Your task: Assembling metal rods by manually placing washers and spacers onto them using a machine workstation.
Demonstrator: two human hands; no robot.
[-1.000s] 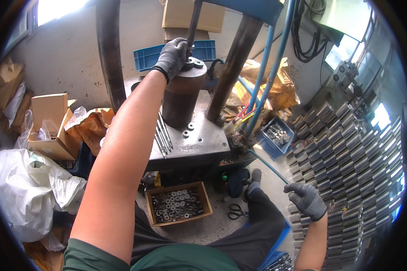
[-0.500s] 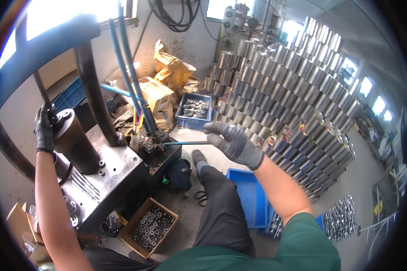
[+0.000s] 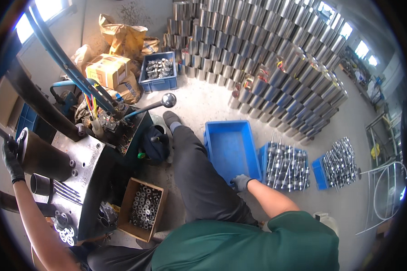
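My left hand (image 3: 11, 159), in a dark glove, is closed around the top end of a dark steel cylinder (image 3: 47, 159) on the grey press machine (image 3: 83, 174) at the far left. My right hand (image 3: 242, 181), also gloved, is down at the near rim of an empty blue plastic tray (image 3: 230, 147) on the floor beside my outstretched leg (image 3: 194, 176). Whether its fingers grip the rim is not visible. Just right of it stands a blue tray full of metal shafts (image 3: 285, 165).
A lever with a ball knob (image 3: 168, 98) sticks out from the machine. A cardboard box of metal rings (image 3: 142, 210) sits by its base. Stacked shiny metal cans (image 3: 276, 58), a blue crate of parts (image 3: 157, 71), more shafts (image 3: 340, 161), and cardboard boxes (image 3: 107, 68) lie around.
My right hand has left the lever and dropped down to the empty blue tray. My head has turned right and down. The left hand stays on the cylinder.
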